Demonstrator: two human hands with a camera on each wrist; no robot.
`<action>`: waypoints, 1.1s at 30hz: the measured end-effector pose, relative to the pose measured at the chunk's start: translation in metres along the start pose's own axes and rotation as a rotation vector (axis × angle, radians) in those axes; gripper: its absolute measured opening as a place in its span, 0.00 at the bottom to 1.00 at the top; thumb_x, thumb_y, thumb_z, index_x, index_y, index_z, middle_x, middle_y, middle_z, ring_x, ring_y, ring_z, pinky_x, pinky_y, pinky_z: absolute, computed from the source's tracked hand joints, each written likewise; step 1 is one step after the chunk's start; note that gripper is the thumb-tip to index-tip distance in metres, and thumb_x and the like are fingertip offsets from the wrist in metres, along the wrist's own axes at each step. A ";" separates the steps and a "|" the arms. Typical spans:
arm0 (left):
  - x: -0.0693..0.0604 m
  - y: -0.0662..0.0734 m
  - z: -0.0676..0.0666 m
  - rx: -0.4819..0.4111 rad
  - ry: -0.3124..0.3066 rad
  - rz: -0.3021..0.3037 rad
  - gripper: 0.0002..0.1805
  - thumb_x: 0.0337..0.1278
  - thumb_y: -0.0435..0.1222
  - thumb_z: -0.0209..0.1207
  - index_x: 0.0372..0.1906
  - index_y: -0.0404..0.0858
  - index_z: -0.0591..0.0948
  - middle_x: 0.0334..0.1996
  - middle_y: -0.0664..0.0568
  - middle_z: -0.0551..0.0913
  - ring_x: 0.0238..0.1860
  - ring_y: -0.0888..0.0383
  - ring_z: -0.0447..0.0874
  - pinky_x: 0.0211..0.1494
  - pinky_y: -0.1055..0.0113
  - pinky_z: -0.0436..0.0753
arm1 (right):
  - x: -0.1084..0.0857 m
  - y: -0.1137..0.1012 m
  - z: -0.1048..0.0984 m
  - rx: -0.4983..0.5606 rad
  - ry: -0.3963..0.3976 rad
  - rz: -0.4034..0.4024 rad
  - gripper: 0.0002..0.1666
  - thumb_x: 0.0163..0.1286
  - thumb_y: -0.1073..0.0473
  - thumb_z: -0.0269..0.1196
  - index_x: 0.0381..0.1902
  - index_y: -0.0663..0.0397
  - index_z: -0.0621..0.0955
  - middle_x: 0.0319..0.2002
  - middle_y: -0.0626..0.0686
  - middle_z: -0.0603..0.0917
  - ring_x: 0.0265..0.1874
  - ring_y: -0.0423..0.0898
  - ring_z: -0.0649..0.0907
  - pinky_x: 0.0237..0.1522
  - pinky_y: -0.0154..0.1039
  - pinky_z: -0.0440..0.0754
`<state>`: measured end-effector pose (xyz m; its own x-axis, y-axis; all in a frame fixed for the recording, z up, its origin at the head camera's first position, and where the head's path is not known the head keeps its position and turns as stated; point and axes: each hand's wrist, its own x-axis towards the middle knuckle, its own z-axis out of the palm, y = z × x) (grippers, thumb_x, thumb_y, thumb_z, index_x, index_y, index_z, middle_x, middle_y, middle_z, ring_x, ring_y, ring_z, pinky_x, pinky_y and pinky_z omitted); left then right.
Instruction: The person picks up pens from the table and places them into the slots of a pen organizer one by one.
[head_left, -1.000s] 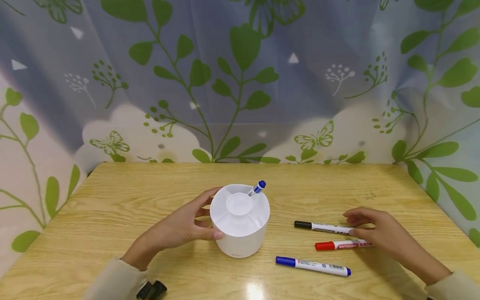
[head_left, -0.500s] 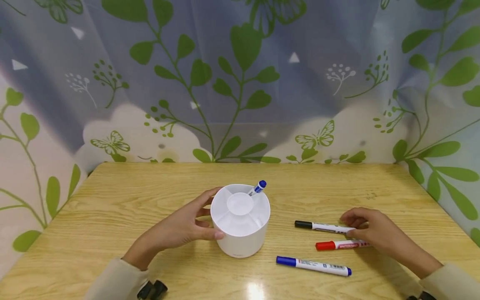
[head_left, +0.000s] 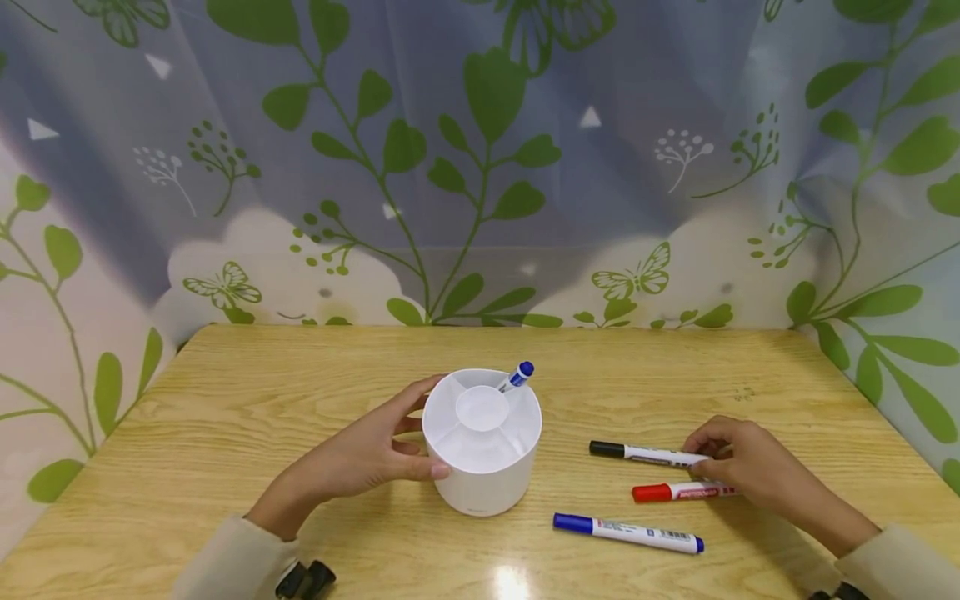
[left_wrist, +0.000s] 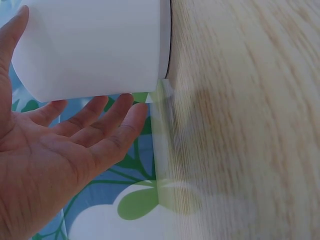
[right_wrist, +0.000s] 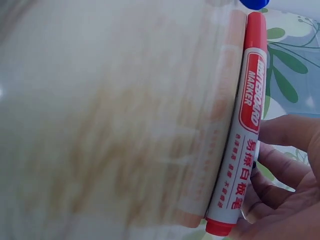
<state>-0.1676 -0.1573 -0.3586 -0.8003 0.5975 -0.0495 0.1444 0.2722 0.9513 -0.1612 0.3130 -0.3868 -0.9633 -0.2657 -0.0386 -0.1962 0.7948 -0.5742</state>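
on the table [head_left: 277, 383], the black marker [head_left: 651, 455] points cap-first from the nearer right hand [head_left: 757, 469] toward the cup [head_left: 486, 492], pinched or not i cannot tell.

My head camera looks forward and down, far enough back to take in the pale wooden tabletop [head_left: 262, 392], my left hand [head_left: 356, 458], my right hand [head_left: 757, 467] and the blue-and-white cloth curtain with green leaves [head_left: 555, 192]. My left wrist view, turned sideways, looks closely past my palm at the white cylindrical plastic holder [head_left: 483, 492], shared with the head view. My right wrist view, also sideways, sits close to the red-and-white cylindrical plastic marker [right_wrist: 245, 110], shared too.
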 end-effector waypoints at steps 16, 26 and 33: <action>0.000 0.001 0.001 -0.005 0.001 -0.013 0.54 0.60 0.41 0.75 0.84 0.52 0.54 0.80 0.47 0.61 0.75 0.40 0.71 0.76 0.40 0.73 | -0.001 -0.006 -0.007 0.049 0.017 0.116 0.10 0.71 0.61 0.70 0.46 0.60 0.86 0.45 0.54 0.89 0.44 0.42 0.84 0.37 0.31 0.79; 0.000 0.001 0.004 -0.040 -0.008 -0.007 0.56 0.59 0.39 0.75 0.85 0.52 0.52 0.80 0.48 0.61 0.74 0.41 0.70 0.73 0.46 0.78 | -0.007 -0.012 -0.007 0.233 0.074 0.170 0.18 0.74 0.52 0.69 0.53 0.59 0.84 0.49 0.48 0.87 0.42 0.31 0.83 0.41 0.31 0.82; 0.001 0.001 0.005 -0.030 -0.004 0.005 0.56 0.59 0.39 0.75 0.85 0.52 0.51 0.80 0.48 0.59 0.76 0.39 0.67 0.75 0.44 0.76 | -0.008 -0.014 -0.005 0.454 0.119 0.165 0.16 0.79 0.54 0.64 0.54 0.62 0.82 0.40 0.36 0.90 0.41 0.34 0.87 0.44 0.33 0.86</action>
<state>-0.1652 -0.1526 -0.3596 -0.7974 0.6018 -0.0454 0.1314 0.2466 0.9602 -0.1515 0.3074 -0.3743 -0.9942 -0.0709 -0.0809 0.0352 0.4963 -0.8674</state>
